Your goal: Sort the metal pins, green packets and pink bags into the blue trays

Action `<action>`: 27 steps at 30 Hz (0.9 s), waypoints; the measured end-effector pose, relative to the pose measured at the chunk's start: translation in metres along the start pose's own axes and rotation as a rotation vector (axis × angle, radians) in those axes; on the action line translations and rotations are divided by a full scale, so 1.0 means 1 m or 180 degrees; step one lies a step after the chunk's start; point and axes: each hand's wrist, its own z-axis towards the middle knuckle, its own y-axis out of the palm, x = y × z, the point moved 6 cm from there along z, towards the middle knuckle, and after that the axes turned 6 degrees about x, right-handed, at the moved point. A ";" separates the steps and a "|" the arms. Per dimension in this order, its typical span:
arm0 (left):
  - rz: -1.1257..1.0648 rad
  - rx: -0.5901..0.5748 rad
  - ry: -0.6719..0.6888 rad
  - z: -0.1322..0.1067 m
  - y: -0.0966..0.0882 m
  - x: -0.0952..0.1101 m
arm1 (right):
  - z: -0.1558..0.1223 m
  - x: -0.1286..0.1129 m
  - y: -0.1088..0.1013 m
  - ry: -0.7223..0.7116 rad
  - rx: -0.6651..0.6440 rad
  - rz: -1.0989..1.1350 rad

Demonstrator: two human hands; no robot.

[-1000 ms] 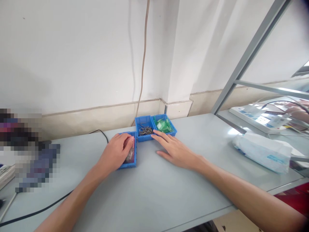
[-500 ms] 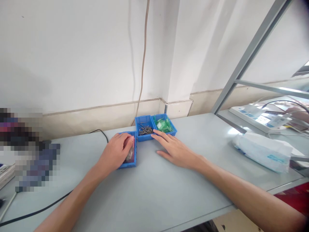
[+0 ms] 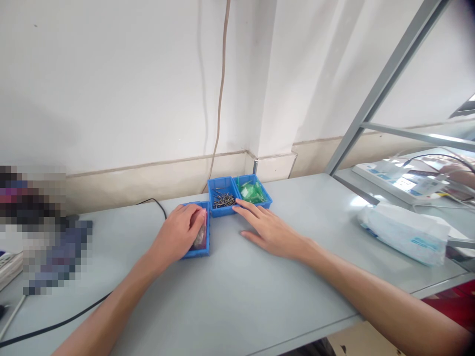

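I am curving my left hand [image 3: 180,228] over the left blue box [image 3: 202,253], with the fingers bent and the thumb reaching inside; I cannot tell whether they are gripping anything. Beside my thumb, a clear bag [image 3: 200,238] is showing in that box, with something pink around it. My right hand [image 3: 265,227] is lying open, palm down, the fingers loosely spread and holding nothing. Its fingertips are reaching the front right corner of the middle blue box [image 3: 222,212] (whether they are actually touching the rim, I cannot tell). Loose screws [image 3: 224,200] are lying in a heap in that box. The right blue box [image 3: 264,203] is standing against it, holding green packets [image 3: 251,192]. All three boxes are sitting on the grey table [image 3: 237,296], and a soft white pack [image 3: 404,232] is lying well off to my right.
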 end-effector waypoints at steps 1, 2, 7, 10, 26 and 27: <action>-0.0004 -0.0001 -0.0003 0.000 0.000 0.000 | 0.000 0.000 0.000 -0.0001 0.0003 0.0004; -0.0006 -0.0001 -0.0001 0.000 0.000 0.000 | 0.000 0.000 0.000 -0.0002 0.0006 0.0009; 0.0009 0.0027 0.0034 -0.001 0.000 -0.001 | 0.000 0.000 0.000 -0.0013 0.0029 0.0036; 0.0015 0.0040 0.0037 0.000 0.000 -0.001 | 0.000 0.000 0.000 -0.0015 0.0038 0.0045; -0.0021 -0.0005 -0.0009 -0.002 -0.001 0.000 | 0.000 0.001 0.001 0.0010 -0.0033 0.0010; -0.0015 -0.0001 -0.0004 -0.001 -0.001 0.000 | 0.000 0.001 0.001 0.0013 -0.0030 0.0018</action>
